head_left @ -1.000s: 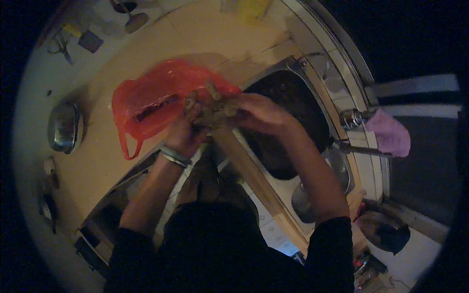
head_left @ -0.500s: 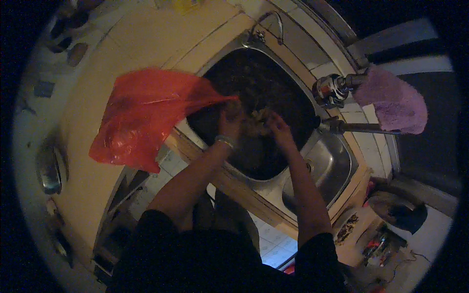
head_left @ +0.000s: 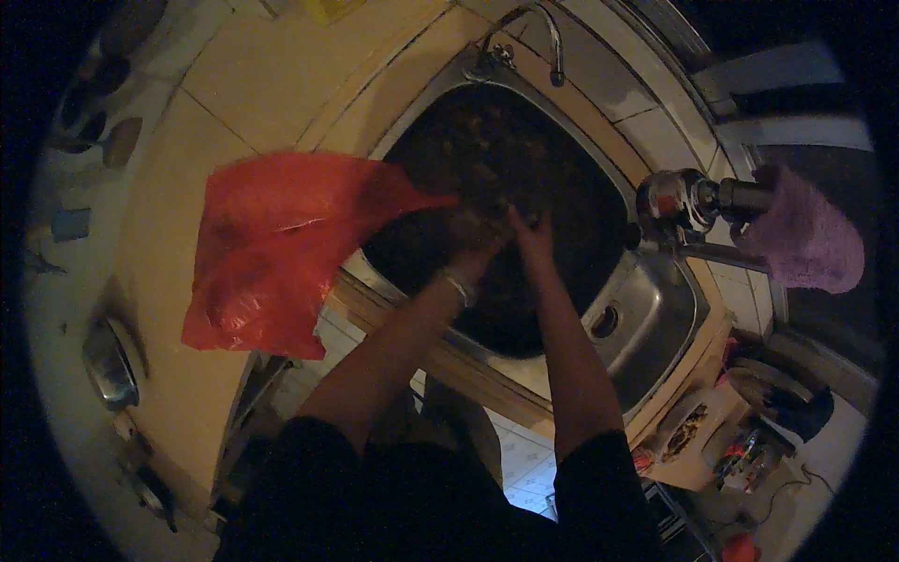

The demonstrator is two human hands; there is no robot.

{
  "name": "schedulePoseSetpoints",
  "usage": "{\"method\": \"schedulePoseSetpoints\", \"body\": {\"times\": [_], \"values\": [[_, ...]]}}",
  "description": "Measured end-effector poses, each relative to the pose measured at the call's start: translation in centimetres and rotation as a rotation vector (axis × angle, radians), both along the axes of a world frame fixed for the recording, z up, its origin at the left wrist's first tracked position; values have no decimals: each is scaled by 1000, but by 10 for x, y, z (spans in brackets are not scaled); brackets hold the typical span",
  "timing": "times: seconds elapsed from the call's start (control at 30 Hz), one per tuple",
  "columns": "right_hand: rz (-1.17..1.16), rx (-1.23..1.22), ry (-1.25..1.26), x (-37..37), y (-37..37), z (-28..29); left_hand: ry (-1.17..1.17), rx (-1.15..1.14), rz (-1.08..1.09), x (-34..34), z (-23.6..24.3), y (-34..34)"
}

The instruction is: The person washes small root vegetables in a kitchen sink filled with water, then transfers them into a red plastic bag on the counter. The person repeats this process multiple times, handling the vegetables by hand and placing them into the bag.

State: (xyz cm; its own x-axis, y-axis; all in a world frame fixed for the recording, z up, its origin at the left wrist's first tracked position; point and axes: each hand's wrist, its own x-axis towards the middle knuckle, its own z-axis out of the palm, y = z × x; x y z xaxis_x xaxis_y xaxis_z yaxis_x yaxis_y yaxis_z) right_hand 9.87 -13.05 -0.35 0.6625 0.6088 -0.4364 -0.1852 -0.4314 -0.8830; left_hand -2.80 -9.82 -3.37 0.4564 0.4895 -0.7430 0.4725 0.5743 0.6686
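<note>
Both of my hands are down inside the large dark-filled sink basin (head_left: 372, 273), among brown pieces (head_left: 487, 131) that are too dim to identify. My left hand (head_left: 477, 243) is low in the middle of it, its fingers blurred and hidden in shadow. Just to its right, my right hand (head_left: 532, 234) has its fingers curled, around something I cannot make out. A red plastic bag (head_left: 253, 262) lies on the counter to the left, one corner drawn out over the basin near my left hand.
A curved tap (head_left: 552, 47) rises behind the sink. To the right are a small steel basin (head_left: 655, 309), a metal fixture (head_left: 684, 201) with a pink cloth (head_left: 805, 244), and a cluttered lower ledge (head_left: 740, 459). A steel container (head_left: 108, 365) sits far left.
My hands have moved from above the red bag, holding pale knobby pieces, down into the sink to the right. The bag's corner now stretches over the basin. The view has turned toward the sink.
</note>
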Motion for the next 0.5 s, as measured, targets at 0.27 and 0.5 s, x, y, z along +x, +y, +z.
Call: {"method": "schedulePoseSetpoints", "body": {"times": [0.27, 0.5], "values": [[39, -25, -331, 14, -22, -43, -43, -174, 152, -25, 19, 66], [300, -165, -947, -4, -39, -44, -360, -80, -82, -83, 104, 180]]}}
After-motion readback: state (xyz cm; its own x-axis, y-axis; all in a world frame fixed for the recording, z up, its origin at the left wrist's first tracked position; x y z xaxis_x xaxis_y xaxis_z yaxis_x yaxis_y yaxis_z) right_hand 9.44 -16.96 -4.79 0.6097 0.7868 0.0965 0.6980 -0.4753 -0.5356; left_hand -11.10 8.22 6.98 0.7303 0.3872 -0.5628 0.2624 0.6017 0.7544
